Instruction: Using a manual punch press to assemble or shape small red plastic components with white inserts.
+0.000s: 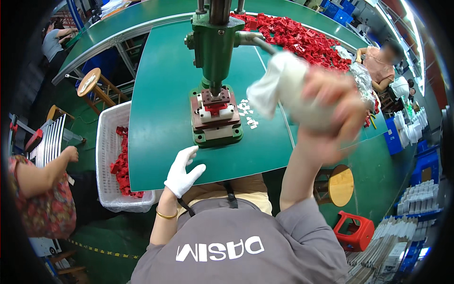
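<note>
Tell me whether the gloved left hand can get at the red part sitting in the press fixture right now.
Probably yes. The left hand rests at the near edge of the green table, and nothing lies between it and the red part. The press ram stands just above the part, so clearance looks tight.

We find the scene brightly and evenly lit from overhead, with strip lamps glaring white at the upper right rim. The green tabletop (161, 123) shows a soft sheen and only faint shadows beneath the green press (215, 71). We note heavy motion blur on the right hand (331, 111) and the white cloth (279, 87) it grips; the gloved left hand (182, 173) is sharp. Straight edges bow toward the rim, and the corners fall to black vignette.
</note>
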Demonstrator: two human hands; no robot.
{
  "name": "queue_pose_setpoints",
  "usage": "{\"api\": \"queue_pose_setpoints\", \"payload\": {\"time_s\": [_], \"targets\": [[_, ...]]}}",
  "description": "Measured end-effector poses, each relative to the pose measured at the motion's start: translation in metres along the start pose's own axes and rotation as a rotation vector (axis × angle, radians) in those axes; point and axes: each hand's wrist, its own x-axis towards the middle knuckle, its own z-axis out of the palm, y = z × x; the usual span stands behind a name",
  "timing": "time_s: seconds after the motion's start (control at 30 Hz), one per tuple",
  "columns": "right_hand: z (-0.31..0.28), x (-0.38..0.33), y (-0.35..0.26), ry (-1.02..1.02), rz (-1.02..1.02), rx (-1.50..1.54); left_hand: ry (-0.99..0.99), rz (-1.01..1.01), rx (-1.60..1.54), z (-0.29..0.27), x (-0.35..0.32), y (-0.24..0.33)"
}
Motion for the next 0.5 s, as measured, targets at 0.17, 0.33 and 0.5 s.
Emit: {"api": "queue_pose_setpoints", "payload": {"time_s": [0.17, 0.33, 0.5], "targets": [[0.005, -0.058, -0.02, -0.027, 0.089, -0.174, -0.042, -0.002, -0.001, 0.005, 0.004, 0.009], [0.001, -0.024, -0.018, 0.012, 0.078, -0.161, -0.06, -0.003, 0.004, 0.006, 0.005, 0.012], [0.011, -0.056, -0.011, -0.029, 0.001, -0.113, -0.059, -0.048, 0.008, 0.006, 0.002, 0.006]]}}
